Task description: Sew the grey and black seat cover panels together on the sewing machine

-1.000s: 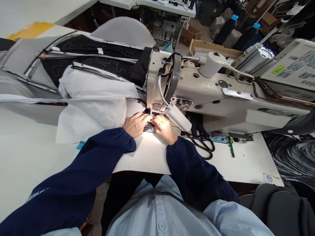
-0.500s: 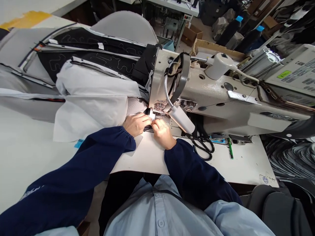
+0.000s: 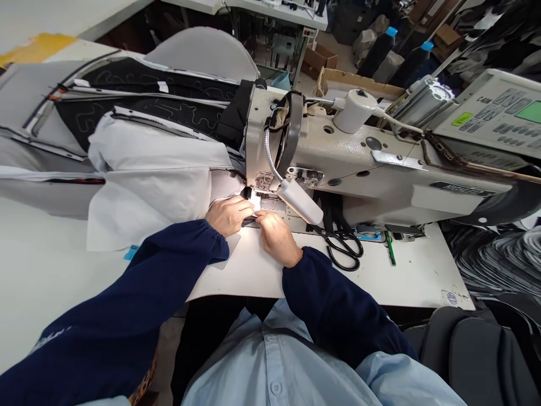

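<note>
An off-white industrial sewing machine (image 3: 359, 163) stands on a white table (image 3: 414, 276). My left hand (image 3: 227, 214) and my right hand (image 3: 274, 237) meet just in front of the needle area, under the small lamp (image 3: 299, 202). Together they pinch a small white piece (image 3: 255, 201) and a dark strip of fabric at the presser foot. White and grey fabric (image 3: 156, 175) with black quilted panels (image 3: 169, 107) is piled to the left of the machine.
Black scissors (image 3: 343, 251) and a green pen (image 3: 389, 255) lie on the table right of my hands. A control panel (image 3: 494, 113) sits at the right. A grey chair back (image 3: 203, 53), cardboard boxes and dark material stacks lie beyond.
My hands have stayed at the needle area, with the fingers shifting slightly and the small white piece now showing between them. The view has swung a little.
</note>
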`<state>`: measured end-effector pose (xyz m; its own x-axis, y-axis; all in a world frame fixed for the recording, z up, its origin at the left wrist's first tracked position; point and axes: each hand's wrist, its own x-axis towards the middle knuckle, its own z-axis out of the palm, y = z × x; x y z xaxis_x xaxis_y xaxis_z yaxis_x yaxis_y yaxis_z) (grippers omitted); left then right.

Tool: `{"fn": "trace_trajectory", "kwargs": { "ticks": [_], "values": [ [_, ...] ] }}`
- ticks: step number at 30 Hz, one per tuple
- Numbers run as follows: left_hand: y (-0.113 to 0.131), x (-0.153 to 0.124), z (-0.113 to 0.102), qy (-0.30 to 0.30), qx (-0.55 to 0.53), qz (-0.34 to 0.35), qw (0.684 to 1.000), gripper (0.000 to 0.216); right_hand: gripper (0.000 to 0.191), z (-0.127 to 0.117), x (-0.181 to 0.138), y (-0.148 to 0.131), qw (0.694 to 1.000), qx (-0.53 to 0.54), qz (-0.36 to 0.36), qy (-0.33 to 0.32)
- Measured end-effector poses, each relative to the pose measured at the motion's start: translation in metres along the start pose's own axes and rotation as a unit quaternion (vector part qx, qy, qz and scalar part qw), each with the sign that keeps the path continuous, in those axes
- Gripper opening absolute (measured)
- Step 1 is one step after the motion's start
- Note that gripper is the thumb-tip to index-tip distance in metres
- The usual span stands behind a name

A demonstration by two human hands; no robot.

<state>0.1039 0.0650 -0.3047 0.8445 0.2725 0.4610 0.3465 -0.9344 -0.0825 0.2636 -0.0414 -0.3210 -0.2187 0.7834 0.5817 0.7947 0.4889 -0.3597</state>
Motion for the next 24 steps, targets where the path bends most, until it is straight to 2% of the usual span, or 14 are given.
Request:
{"fn": "trace_trajectory", "kwargs": {
  "ticks": [5, 9, 15, 24],
  "values": [
    [-0.002, -0.001, 0.001, 0.017, 0.004, 0.006, 1.0, 0.025, 0.034, 0.005, -0.004, -0.006, 0.994, -0.09, -0.025, -0.053],
    [-0.002, -0.002, 0.001, 0.004, 0.003, 0.011, 1.0, 0.027, 0.035, 0.007, -0.005, -0.009, 0.991, -0.108, -0.026, -0.071],
    [-0.003, 0.0, -0.001, 0.031, 0.004, 0.031, 0.999, 0.024, 0.031, 0.011, -0.007, -0.012, 0.992, -0.108, -0.036, -0.055],
    [-0.006, 0.001, 0.001, 0.033, 0.004, 0.034, 0.999, 0.022, 0.025, 0.011, -0.002, -0.012, 0.988, -0.143, -0.051, -0.039]
  ]
}}
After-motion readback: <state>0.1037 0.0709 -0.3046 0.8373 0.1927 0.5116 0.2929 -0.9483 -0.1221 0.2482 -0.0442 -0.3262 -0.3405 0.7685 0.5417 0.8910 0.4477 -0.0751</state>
